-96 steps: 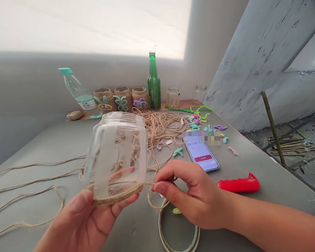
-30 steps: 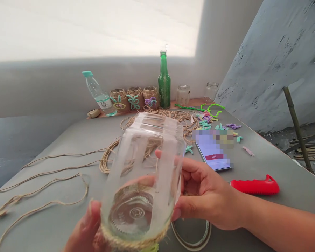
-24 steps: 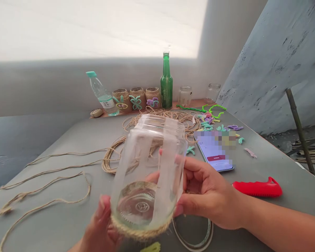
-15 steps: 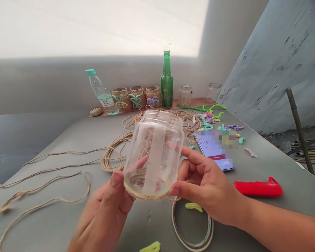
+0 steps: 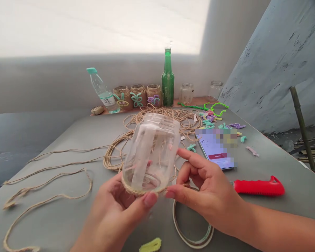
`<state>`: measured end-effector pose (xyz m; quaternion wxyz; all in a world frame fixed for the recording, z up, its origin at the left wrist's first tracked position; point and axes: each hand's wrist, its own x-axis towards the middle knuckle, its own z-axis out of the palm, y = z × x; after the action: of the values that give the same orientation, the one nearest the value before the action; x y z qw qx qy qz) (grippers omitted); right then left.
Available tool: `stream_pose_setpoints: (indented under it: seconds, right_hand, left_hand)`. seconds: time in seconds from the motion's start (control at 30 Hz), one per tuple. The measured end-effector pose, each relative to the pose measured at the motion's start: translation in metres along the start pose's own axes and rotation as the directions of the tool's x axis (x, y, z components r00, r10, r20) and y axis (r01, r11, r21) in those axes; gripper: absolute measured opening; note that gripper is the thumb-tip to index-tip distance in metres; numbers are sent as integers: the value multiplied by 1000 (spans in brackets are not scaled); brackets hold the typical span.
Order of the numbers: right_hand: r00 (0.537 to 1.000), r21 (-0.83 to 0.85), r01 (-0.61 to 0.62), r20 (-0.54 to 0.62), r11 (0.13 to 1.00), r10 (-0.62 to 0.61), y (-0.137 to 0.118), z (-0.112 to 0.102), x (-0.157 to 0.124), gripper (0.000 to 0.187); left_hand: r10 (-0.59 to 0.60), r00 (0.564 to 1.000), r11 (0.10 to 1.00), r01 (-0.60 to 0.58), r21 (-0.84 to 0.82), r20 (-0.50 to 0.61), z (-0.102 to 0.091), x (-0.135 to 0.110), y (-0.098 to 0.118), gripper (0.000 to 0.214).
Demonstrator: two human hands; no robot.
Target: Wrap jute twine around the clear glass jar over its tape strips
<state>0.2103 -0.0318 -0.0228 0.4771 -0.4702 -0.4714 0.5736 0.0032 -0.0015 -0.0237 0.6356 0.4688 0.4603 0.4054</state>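
Note:
A clear glass jar (image 5: 157,143) is tilted above the table, its mouth pointing up and away from me. Down its side runs a pale strip of tape (image 5: 141,159). Jute twine (image 5: 133,190) goes round the bottom edge. My left hand (image 5: 118,210) is closed round the jar's base, thumb pressed on the twine at the front. At the lower right of the jar, my right hand (image 5: 207,192) pinches the twine between thumb and a bent finger, while its index finger reaches to the glass. Behind the jar lies a tangled pile of loose twine (image 5: 170,113).
A red-handled cutter (image 5: 258,187) and a phone (image 5: 216,155) lie to the right. A tape roll (image 5: 193,243) rests under my right hand. Twine-wrapped jars (image 5: 138,96), a green bottle (image 5: 168,84), a water bottle (image 5: 105,94) and pipe-cleaner pieces (image 5: 208,122) are at the back.
The jar has turned a little and leans more. My left thumb has moved from the jar's left side to the front of the twine. My right hand still pinches the twine.

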Motion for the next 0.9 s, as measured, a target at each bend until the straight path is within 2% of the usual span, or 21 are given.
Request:
stream_pose_setpoints:
  seconds: [0.1,0.3,0.47,0.7,0.9]
  right_hand:
    - [1000,16,15,12,1000,-16,-1,-2,0,86]
    - [997,41,64,45,997,-66,-4,-4,0,70]
    - [991,54,78,100,995,-84,-8,-4,-3,65]
    - [990,35,40,137,999,-45,-9,-3,-3,68]
    - [987,110,-18,158,994,0,-7,-1,-1,55]
  left_hand:
    - [-34,999,998,35,-43,20,-7,2,-6,61]
    - [14,995,944,18,-328,97,4,2,10,32]
    - [-1,992,881,59,-469,124,6,1,14,25]
    - [-29,986,866,106,-489,163,4,-1,14,27]
    - [-14,973,879,123,-462,232,9,-3,14,34]
